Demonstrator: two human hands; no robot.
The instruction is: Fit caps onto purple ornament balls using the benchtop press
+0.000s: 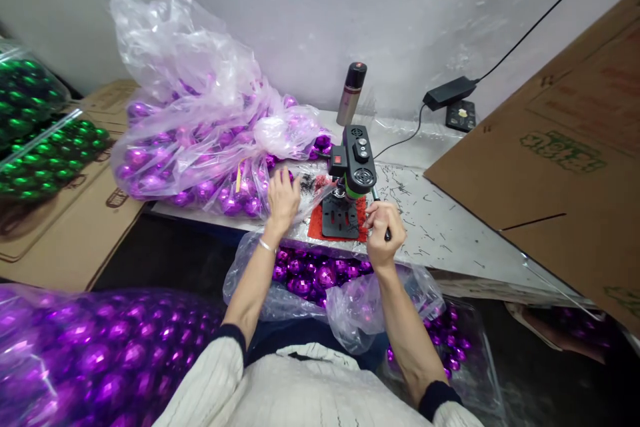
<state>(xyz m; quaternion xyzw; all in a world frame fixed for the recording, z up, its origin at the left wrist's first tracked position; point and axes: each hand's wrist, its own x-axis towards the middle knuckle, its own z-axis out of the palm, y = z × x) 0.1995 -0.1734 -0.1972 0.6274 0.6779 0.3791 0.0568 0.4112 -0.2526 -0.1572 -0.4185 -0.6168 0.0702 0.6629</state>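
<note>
Specifically, two hands of yours are in view, set well apart. Your right hand (385, 232) is clamped in a fist on one lever (387, 235), at the right side of one black machine (354, 153). Your left hand (283, 201) is at the machine's other side, fingers pointing away from you, near the purple balls (233, 203) of the table bag; whether it grips one cannot be told. One pale bracelet (267, 247) is noted on your left wrist.

The machine stands upright on the white table (425, 213), carrying one red switch (338, 159) and two round grilles. One black base plate (333, 228) lies under its head, on one red mat (314, 223).

Purple balls, too many to count, fill three large clear bags: one on the table (185, 140) to the left, one before you below the table edge (350, 307), one at lower left (100, 347). Behind the machine you have one spray can (350, 97), upright, and, further right, one power adapter (450, 93) touching one flat black item (461, 116). One large cardboard box (550, 147) stands at right. Green balls (60, 153), uncounted, lie at far left on cardboard (65, 240).
</note>
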